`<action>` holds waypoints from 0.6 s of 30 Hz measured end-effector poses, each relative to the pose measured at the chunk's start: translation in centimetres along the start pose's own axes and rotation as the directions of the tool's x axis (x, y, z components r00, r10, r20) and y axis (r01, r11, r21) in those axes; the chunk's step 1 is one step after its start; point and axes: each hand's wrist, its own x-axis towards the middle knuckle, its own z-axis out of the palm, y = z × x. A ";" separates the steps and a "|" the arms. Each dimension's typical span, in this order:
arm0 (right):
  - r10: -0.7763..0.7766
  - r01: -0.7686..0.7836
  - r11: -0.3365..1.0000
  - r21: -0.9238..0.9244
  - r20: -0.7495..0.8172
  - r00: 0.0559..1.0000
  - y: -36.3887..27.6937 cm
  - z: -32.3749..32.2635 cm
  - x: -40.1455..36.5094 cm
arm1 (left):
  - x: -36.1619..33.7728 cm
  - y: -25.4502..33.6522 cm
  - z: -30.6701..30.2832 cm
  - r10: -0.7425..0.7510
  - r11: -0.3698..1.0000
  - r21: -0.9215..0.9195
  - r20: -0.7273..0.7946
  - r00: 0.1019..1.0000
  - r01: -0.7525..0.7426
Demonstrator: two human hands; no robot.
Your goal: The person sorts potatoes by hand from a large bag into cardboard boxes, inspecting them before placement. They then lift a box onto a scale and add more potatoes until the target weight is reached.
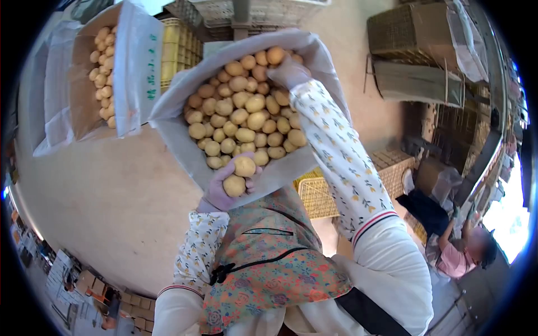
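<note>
A liner-covered box (174, 126) full of small potatoes (238, 116) stands right in front of me, its pale sides spread outward. My left hand (218, 193), in a thin lilac glove, is cupped at the box's near edge and closed round two potatoes (239, 175). At the far right part of the pile, my right hand (290, 73), gloved too, reaches down among the potatoes with its back toward me. Its fingertips are largely hidden, and I cannot tell whether they grip one. A larger potato (275, 55) lies just beyond that hand.
To the left stands another lined carton (134, 73) with potatoes inside. Yellow plastic crates (178, 50) are behind it, and a yellow basket (319, 197) is by my right side. Stacked crates (392, 35) line the right. A person in pink (457, 257) is at far right.
</note>
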 end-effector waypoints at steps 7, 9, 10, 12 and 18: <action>-0.237 0.232 0.950 0.208 -0.002 0.972 0.3 4.9 0.0 | -3.5 1.8 -0.5 -0.023 1.000 -0.010 0.036 0.999 0.024; -0.167 0.307 0.802 0.512 -0.300 0.939 0.3 7.1 -2.3 | -4.5 3.2 -0.6 -0.016 0.999 0.047 0.042 0.999 0.014; -0.113 0.319 0.760 0.567 -0.367 0.923 -2.1 6.1 -5.9 | -5.0 4.4 -1.1 0.000 0.997 0.077 0.063 0.998 -0.005; -0.093 0.380 0.686 0.621 -0.443 0.892 -6.2 5.8 -10.4 | -6.6 8.0 -1.4 0.031 0.996 0.086 0.109 0.994 -0.040; -0.326 0.776 0.347 0.526 -0.709 0.626 -26.7 5.9 -19.3 | -18.6 26.5 -0.9 0.805 0.390 0.634 0.117 0.581 -0.668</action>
